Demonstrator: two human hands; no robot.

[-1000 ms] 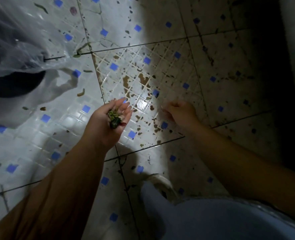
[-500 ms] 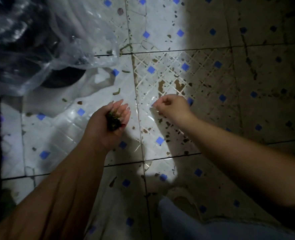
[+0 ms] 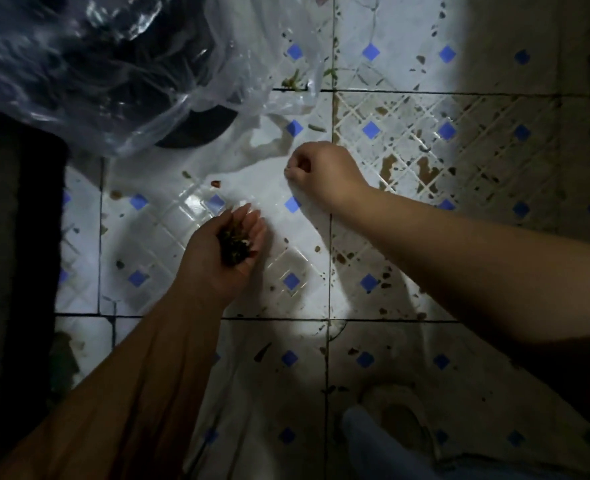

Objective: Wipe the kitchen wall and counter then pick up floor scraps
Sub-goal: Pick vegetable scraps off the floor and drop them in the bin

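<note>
My left hand [image 3: 217, 258] is palm up over the tiled floor [image 3: 373, 271] and cups a small heap of dark green scraps [image 3: 234, 247]. My right hand [image 3: 324, 171] is further out and to the right, low over the floor, its fingers curled in with the fingertips together; what they pinch is too small to tell. Loose scraps lie on the tiles: a brown bit [image 3: 216, 183], a green bit [image 3: 186, 174], another [image 3: 317, 128], and green stalks [image 3: 295, 79] by the grout line.
A clear plastic bag [image 3: 113, 71] over a dark round bin [image 3: 196, 129] stands at the upper left. A dark strip [image 3: 26, 271] runs along the left edge. Brown stains cover the tile at right [image 3: 425, 168]. My foot in a sandal [image 3: 401, 417] is at the bottom.
The view has shifted left, so the bag fills more of the upper left. My right hand has reached further forward, nearer the bag. My left hand still cups the scraps.
</note>
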